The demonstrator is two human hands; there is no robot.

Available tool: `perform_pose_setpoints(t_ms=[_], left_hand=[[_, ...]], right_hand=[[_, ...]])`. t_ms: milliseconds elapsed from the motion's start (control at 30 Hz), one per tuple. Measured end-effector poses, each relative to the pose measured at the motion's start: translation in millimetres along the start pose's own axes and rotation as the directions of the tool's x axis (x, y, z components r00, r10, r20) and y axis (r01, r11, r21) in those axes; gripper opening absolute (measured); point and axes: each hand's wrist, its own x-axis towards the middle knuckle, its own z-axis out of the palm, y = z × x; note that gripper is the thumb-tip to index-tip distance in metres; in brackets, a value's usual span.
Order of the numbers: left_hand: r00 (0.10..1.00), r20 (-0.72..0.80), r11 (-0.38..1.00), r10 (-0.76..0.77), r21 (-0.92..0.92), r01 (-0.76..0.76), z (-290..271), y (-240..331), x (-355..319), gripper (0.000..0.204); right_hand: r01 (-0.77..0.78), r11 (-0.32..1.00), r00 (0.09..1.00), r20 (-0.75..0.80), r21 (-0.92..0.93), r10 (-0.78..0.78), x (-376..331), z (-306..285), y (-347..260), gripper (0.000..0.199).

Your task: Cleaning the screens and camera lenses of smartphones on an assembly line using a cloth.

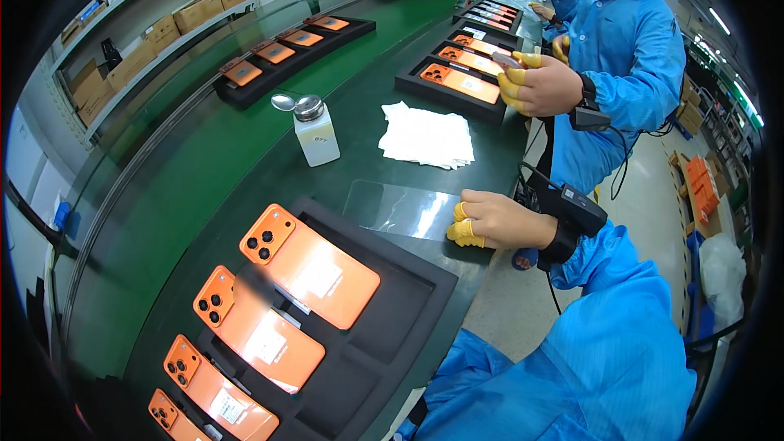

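A long green workbench runs through a factory line, with a shelf of cardboard boxes at its far side and a co-worker in a blue coat further along. Near the person sits a black foam tray holding orange phones face down — beyond it a stack of white wipes and a small dispenser bottle. The right hand, yellow cots on its fingertips, rests loosely curled at the bench edge, touching a clear film sheet — the left hand is out of view.

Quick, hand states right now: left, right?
Left hand: not in view.
Right hand: curled at the edge of the clear film sheet; a grip on it cannot be told.
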Motion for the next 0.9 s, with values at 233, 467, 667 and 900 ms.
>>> perform_pose_setpoints(t_ms=[233, 467, 667, 900], left_hand=[[1.0, 0.014, 1.0, 0.012, -0.006, -0.012, -1.8, 0.5, -0.4, 0.061], [0.996, -0.03, 0.997, 0.081, -0.018, -0.081, -6.4, 4.1, 1.8, 0.061], [0.995, -0.029, 0.995, 0.099, 0.024, -0.098, -8.8, 6.4, 3.6, 0.06], [0.993, -0.017, 0.993, 0.119, 0.023, -0.119, -6.5, 3.9, 4.5, 0.059]], right_hand=[[-0.204, 0.797, 0.955, -0.062, 0.569, 0.289, -1.0, -14.9, 15.4, 0.016], [-0.025, 0.967, 0.996, -0.073, 0.252, 0.045, -10.5, 5.9, 5.1, 0.022], [0.014, 0.985, 0.984, -0.179, 0.173, 0.018, -7.0, 16.2, 7.9, 0.012], [-0.17, 0.524, 0.751, -0.235, 0.834, 0.617, -11.6, -28.9, 28.7, 0.007]])
